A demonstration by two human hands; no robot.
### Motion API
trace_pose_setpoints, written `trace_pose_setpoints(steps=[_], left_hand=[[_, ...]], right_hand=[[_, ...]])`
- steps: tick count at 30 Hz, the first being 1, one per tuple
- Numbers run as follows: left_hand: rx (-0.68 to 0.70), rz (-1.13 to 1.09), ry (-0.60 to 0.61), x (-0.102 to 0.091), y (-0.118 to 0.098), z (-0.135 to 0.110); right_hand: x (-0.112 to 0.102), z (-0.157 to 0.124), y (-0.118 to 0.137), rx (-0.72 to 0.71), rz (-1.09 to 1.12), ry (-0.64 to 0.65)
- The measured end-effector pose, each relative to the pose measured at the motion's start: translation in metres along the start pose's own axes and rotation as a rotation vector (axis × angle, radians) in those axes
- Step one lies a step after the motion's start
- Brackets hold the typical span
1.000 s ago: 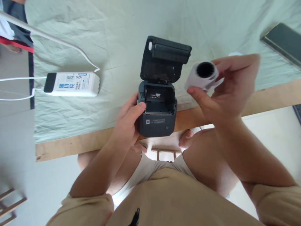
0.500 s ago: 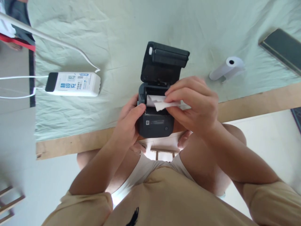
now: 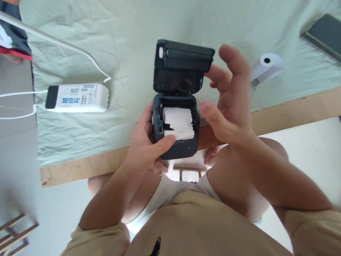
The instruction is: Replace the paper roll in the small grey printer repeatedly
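A small dark label printer [image 3: 181, 151] sits at the table's front edge with its lid [image 3: 183, 58] swung up. Inside its bay lies a white paper roll [image 3: 178, 119], its torn end draped over the front lip. My left hand [image 3: 145, 142] grips the printer's left side, the thumb pressing on the paper's end. My right hand [image 3: 231, 92] is at the right of the printer, fingers spread and nothing held. Some of its fingertips are close to the lid's right edge; whether they touch it I cannot tell.
A second paper roll [image 3: 266, 67] lies on the green cloth [image 3: 128, 46] at right, near a dark flat case [image 3: 323, 39]. At left are a white power strip [image 3: 80, 97] and a white cable [image 3: 61, 46]. A wooden edge [image 3: 85, 165] runs along the front. Another person's foot shows far left.
My right hand has let go of the paper and moved up to the right, opening. The paper's end now lies over the printer's front lip, under my left thumb.
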State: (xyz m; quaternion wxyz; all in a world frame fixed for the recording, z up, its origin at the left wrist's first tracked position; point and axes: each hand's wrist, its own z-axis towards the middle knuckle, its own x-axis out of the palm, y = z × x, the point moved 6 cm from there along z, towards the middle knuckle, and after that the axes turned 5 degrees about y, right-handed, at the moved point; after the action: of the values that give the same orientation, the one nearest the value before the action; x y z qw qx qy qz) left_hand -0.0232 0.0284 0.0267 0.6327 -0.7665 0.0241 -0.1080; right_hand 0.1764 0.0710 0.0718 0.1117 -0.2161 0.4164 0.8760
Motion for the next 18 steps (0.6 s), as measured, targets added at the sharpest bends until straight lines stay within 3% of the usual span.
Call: trace_pose_setpoints(steps=[5, 9, 11, 18], left_hand=[[-0.029, -0.094, -0.035, 0.000, -0.003, -0.005], [-0.072, -0.200, -0.071, 0.010, -0.017, -0.010], [-0.100, -0.222, -0.086, 0.014, -0.021, -0.011], [-0.134, -0.152, -0.123, 0.015, -0.019, -0.007]], right_hand=[[-0.002, -0.006, 0.007, -0.088, 0.099, 0.033], [0.014, -0.011, 0.003, 0.099, 0.052, 0.302], [0.018, -0.012, 0.000, 0.151, 0.051, 0.366], [0.021, -0.012, -0.011, 0.046, 0.132, 0.336]])
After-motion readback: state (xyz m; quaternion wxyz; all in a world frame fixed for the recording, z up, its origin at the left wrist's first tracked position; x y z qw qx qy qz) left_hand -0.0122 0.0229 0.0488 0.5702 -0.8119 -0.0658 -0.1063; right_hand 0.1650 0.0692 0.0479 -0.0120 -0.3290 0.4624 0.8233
